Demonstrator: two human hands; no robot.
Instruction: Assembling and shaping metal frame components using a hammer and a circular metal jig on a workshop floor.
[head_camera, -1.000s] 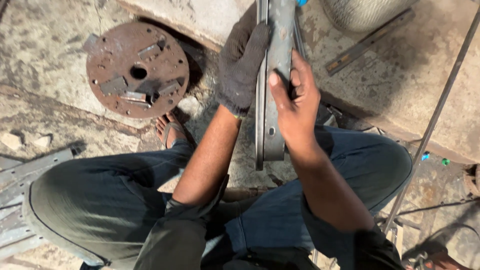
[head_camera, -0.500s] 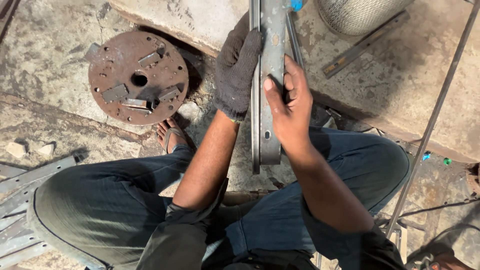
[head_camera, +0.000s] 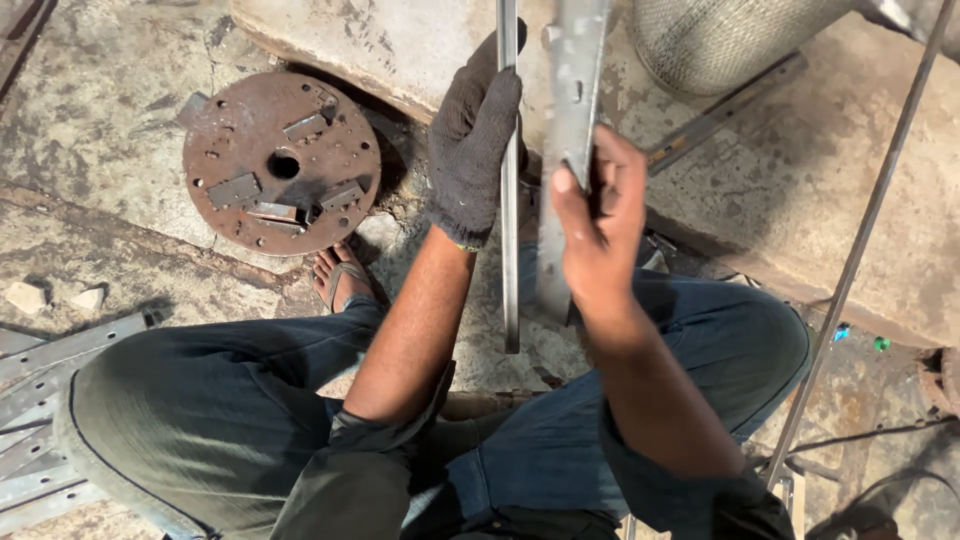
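taking the rusty round steel disc as the landmark: below and left of it, flat grey metal strips lay stacked on the concrete floor. the disc itself was brown and pitted, with a centre hole and small plates welded on its face. just below its right edge a sandalled foot showed. right of the disc, the gloved left hand was closed around a thin metal strip, seen edge-on and upright. further right, the bare right hand gripped a wider grey metal bar with punched holes, blurred. both pieces looked stiff, fairly heavy and sharp-edged, probably best held mid-length on the flat faces. far right of the disc stood a wire mesh cylinder and a slanting thin steel rod.
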